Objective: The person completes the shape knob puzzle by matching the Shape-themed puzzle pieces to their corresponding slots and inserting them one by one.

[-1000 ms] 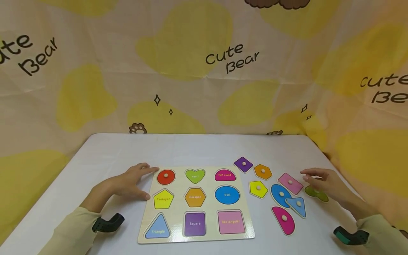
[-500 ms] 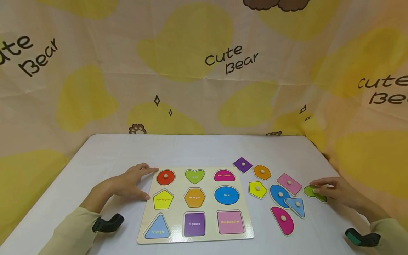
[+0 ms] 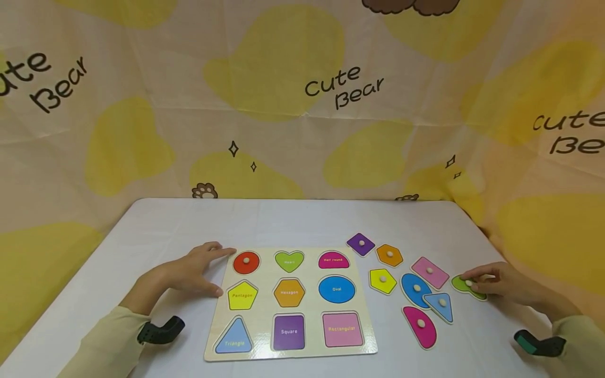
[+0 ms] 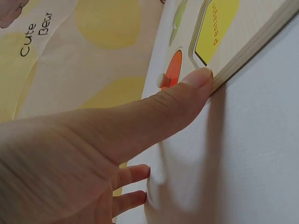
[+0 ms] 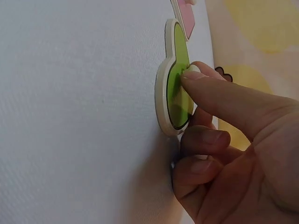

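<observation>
A wooden shape-puzzle board [image 3: 266,294] lies on the white table, its recesses printed with shape names. My left hand [image 3: 186,269] rests at its left side, index finger at the far corner and thumb [image 4: 198,79] against the edge. A red circle piece [image 3: 252,265] with a knob sits in the board's top left recess. To the right, my right hand [image 3: 512,286] pinches the pale knob of a green heart-shaped puzzle piece [image 5: 174,107] between thumb and index finger. The other fingers are curled below. The heart lies close on the tabletop.
Loose knobbed pieces lie right of the board: purple square [image 3: 356,248], orange hexagon [image 3: 385,257], yellow pentagon [image 3: 377,284], pink rectangle [image 3: 437,277], magenta half round [image 3: 427,336]. A blue triangle [image 3: 446,312] overlaps a blue oval [image 3: 410,294]. A patterned cloth [image 3: 283,157] hangs behind.
My right hand has moved right and down onto the green heart piece, and its thumb and index finger have come around the knob. My left hand and the board have stayed put.
</observation>
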A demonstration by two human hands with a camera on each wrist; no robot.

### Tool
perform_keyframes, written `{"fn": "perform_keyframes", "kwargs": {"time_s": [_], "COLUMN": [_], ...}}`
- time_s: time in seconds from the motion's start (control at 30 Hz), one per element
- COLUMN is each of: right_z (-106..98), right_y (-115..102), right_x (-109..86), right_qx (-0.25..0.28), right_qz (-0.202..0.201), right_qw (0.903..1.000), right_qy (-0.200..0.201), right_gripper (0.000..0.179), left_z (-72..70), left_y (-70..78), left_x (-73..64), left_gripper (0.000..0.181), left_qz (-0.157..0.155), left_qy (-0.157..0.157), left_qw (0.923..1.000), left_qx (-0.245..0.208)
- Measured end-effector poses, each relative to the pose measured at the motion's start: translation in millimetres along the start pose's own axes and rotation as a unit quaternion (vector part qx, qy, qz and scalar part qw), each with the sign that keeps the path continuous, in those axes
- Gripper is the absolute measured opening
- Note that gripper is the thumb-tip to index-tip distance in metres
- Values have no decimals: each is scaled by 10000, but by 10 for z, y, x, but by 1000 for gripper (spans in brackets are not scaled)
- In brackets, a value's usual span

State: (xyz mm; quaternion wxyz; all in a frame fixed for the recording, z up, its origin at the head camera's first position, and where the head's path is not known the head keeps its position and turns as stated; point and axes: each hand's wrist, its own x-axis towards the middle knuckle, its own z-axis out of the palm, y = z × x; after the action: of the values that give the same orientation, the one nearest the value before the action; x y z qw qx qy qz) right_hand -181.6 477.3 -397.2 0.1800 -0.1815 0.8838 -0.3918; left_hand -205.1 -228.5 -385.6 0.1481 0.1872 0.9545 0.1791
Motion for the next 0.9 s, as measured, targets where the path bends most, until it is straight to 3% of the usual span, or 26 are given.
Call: {"fn": "perform_keyframes", "kwargs": {"time_s": [0.4, 0.57, 0.73, 0.9], "right_z": [-54, -88, -86, -50], "right_y": [-10, -112, -260, -337], "right_x": [18, 21, 41, 79], "right_qx": [-410, -830, -892, -760], "right_qz": [-169, 164, 695, 679], "right_qw": [9990, 9957, 9914, 9923], "right_qy": [33, 385, 667, 701], "right_gripper": [19, 18, 26, 25], "left_z": [-8, -2, 0, -6], "left_y": [15, 15, 22, 36], "left_x": [-13, -14, -21, -28], "left_gripper": [96, 96, 96, 95], "left_qz": [20, 1, -7, 21], "left_qy": [-5, 4, 10, 10], "left_qw": [10000, 10000, 10000, 10000], "left_qx": [31, 22, -8, -31]}}
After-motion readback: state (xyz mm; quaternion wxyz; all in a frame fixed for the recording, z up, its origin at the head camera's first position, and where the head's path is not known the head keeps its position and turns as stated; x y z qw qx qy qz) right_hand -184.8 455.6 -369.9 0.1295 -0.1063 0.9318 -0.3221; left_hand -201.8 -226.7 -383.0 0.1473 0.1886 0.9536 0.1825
